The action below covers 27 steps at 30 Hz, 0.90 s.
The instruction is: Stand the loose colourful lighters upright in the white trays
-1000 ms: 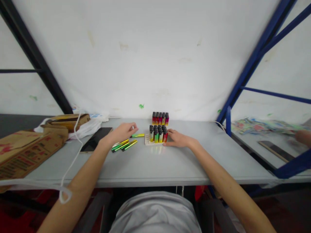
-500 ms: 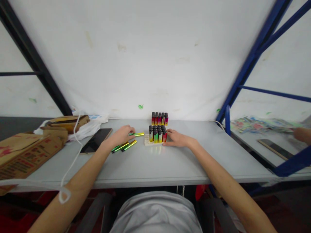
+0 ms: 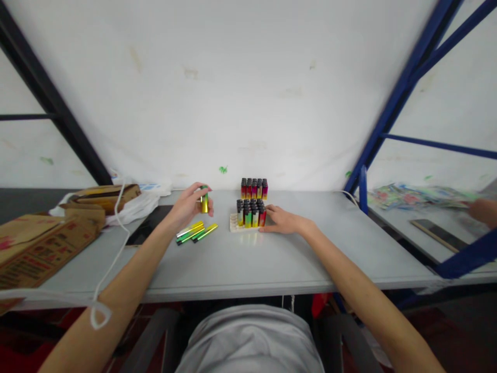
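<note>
Raised just above the table, my left hand (image 3: 189,206) is closed around a shiny green and yellow lighter (image 3: 204,203), held upright. Several similar metallic lighters (image 3: 196,232) lie loosely together on the table below that hand. A white slotted tray (image 3: 233,224) stands in the middle, with black-topped lighters (image 3: 251,213) in mixed colours upright in it. Its slots at the left end hold nothing. My right hand (image 3: 283,220) grips the tray's right end, thumb at the front and fingers farther back, beside a red lighter.
Behind the tray, a block of red and purple lighters (image 3: 254,188) stands near the wall. On the left are a phone (image 3: 147,227), a cardboard box (image 3: 50,243) and a white cord (image 3: 112,264). A blue frame (image 3: 363,191) rises at the right; another person's hand (image 3: 483,211) shows beyond it.
My left hand has picked a lighter up from the table and turned it from lying flat to upright. My right hand stays at the tray.
</note>
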### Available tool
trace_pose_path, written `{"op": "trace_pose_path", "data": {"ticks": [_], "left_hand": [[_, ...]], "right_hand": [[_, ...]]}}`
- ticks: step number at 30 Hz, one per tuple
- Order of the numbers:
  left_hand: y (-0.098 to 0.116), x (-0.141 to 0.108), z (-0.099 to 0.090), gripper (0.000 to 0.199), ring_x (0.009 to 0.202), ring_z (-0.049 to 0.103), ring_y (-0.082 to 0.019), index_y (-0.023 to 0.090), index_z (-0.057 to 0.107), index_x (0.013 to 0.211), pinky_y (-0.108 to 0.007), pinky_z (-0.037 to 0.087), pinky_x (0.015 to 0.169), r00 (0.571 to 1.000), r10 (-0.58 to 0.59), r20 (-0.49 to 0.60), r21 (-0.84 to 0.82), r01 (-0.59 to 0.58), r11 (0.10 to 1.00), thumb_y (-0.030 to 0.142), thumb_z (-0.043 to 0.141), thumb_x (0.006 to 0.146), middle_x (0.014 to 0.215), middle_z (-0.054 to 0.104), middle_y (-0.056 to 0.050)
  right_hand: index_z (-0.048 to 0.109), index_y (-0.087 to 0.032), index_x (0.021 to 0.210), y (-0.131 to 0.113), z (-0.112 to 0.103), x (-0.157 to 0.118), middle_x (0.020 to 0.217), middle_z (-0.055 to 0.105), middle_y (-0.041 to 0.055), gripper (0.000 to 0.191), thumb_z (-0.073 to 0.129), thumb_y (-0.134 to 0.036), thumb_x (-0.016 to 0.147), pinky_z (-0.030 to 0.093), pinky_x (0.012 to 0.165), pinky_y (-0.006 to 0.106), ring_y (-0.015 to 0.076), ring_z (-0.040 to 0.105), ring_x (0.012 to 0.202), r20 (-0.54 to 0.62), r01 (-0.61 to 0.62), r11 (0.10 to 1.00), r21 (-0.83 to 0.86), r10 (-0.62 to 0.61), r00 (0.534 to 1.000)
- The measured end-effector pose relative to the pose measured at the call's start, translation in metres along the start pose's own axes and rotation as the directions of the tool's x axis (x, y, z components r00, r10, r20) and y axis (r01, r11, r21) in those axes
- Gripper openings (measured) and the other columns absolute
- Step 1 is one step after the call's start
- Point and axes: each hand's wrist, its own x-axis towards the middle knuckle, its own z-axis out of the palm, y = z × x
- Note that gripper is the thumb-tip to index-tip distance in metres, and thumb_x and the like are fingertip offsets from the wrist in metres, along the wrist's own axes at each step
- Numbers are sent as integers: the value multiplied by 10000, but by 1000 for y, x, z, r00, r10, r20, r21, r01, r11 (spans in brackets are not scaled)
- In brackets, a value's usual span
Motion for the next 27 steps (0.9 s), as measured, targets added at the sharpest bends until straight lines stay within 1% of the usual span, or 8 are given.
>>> {"op": "trace_pose_path", "data": {"ticks": [3,8,10,12,15,17,23,27], "left_hand": [[0,-8,13,327,395,443,-101,256,483,1105,-206,399,405,986,-74,151,-53,83,995,450,648,900,570,489,92],[-11,-11,31,276,406,339,-87,288,485,1119,-154,269,352,929,-225,293,-76,257,963,481,547,931,628,434,78],[-17,-8,35,306,401,264,-83,258,523,1048,-153,208,351,923,-254,290,-76,287,955,540,472,942,597,359,78],[-24,-4,37,379,408,224,-81,213,541,891,-162,180,363,924,-279,263,-64,305,950,572,430,935,564,286,77],[-32,1,36,405,413,185,-74,206,432,681,-174,161,378,904,-347,249,-50,370,928,538,408,912,544,233,74],[-34,3,34,396,416,157,-72,215,369,643,-176,131,384,897,-362,254,-61,389,919,518,387,898,544,220,73],[-32,5,29,374,435,115,-80,231,328,637,-179,104,387,917,-293,270,-67,321,945,534,383,849,544,189,77],[-34,5,29,327,421,111,-79,231,319,624,-190,94,387,909,-325,262,-32,344,938,475,365,836,538,189,72]], "right_hand": [[550,-95,1396,0,1,0,1443,515,243,791,564,-720,912,407,1168,544,384,516,1332,-8,8,1000,-5,-8,1000],[541,-110,1409,1,2,-1,1453,507,236,790,566,-722,910,409,1165,547,380,517,1333,-4,-1,1000,2,1,1000],[541,-120,1410,1,2,-1,1453,510,228,787,568,-725,907,409,1163,549,377,517,1334,-7,-2,1000,6,2,1000],[544,-118,1407,2,2,-1,1450,512,227,787,565,-727,908,415,1158,546,375,520,1331,-5,-4,1000,3,4,1000],[541,-102,1409,1,2,0,1450,508,234,792,563,-720,913,421,1155,535,375,517,1335,5,-5,1000,-10,5,1000],[534,-93,1416,1,1,0,1451,505,238,788,563,-706,921,417,1160,530,375,511,1341,9,-2,1000,-19,2,1000],[530,-110,1424,-1,0,-1,1439,514,220,772,555,-702,929,412,1171,506,353,534,1318,10,10,1000,-19,-10,1000],[551,-125,1406,0,1,-1,1426,530,214,752,571,-698,921,414,1166,526,359,534,1313,-12,16,1000,2,-16,1000]]}}
